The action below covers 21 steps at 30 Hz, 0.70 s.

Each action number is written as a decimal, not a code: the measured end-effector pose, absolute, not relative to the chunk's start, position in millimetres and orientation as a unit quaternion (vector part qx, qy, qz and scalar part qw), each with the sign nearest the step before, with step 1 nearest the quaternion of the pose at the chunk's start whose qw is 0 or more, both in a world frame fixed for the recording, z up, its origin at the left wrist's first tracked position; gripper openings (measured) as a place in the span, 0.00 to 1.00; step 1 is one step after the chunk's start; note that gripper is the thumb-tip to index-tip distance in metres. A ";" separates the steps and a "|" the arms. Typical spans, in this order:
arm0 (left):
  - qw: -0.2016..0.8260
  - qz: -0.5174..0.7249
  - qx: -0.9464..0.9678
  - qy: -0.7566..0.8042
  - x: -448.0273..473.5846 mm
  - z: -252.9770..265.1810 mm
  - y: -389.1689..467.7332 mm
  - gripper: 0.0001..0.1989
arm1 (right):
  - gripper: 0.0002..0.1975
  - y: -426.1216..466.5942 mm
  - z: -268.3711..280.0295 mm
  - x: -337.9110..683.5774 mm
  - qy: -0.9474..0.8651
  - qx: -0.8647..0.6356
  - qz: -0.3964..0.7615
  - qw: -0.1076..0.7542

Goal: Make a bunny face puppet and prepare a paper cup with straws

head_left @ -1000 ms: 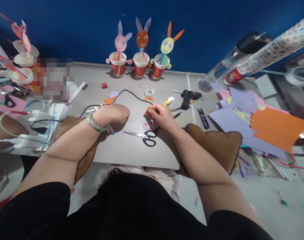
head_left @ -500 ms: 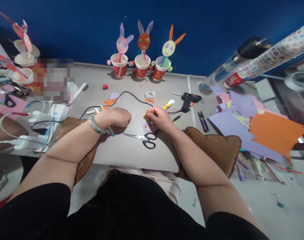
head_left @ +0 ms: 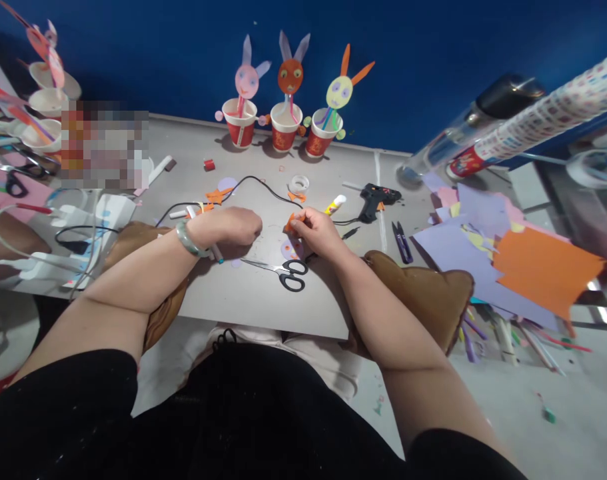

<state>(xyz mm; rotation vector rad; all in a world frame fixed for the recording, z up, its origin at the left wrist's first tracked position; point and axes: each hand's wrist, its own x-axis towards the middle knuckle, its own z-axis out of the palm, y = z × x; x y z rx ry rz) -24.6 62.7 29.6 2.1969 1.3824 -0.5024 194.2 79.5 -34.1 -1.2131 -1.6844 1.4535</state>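
My right hand point(head_left: 317, 230) pinches a small piece of orange paper point(head_left: 288, 223) between thumb and fingers, just above the table. Beneath it lies a purple paper disc point(head_left: 288, 250) with small orange dots. My left hand point(head_left: 236, 227), with a bangle on its wrist, is closed and rests low over the tabletop; its fingertips point down and whatever they hold is hidden. A pair of black-handled scissors point(head_left: 289, 274) lies in front of the hands, blades to the left. Beside my left wrist are markers point(head_left: 217, 253) and orange paper scraps point(head_left: 215, 196).
Three paper cups point(head_left: 286, 130) with rabbit-faced figures stand at the back. To the right are a glue stick point(head_left: 336, 205), a hot glue gun point(head_left: 376, 202), thread snips point(head_left: 402, 243) and piled coloured paper point(head_left: 543, 267). A tape roll point(head_left: 299, 184), a black cord point(head_left: 253, 178) and power strips point(head_left: 100, 223) lie about.
The whole view has shifted slightly. The orange paper in my right hand is tilted a little differently and sits slightly further left. My left hand stays closed in nearly the same place.
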 end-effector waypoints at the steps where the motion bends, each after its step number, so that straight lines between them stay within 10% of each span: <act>1: 0.215 -0.175 0.810 0.517 -24.7 29.3 62.8 0.10 | 0.08 79.8 -35.0 194.5 -0.628 -0.449 0.559 0.302; 21: 0.075 -0.039 0.884 0.459 -33.2 24.4 63.1 0.15 | 0.03 94.8 -31.3 171.2 -0.731 -0.536 0.387 0.169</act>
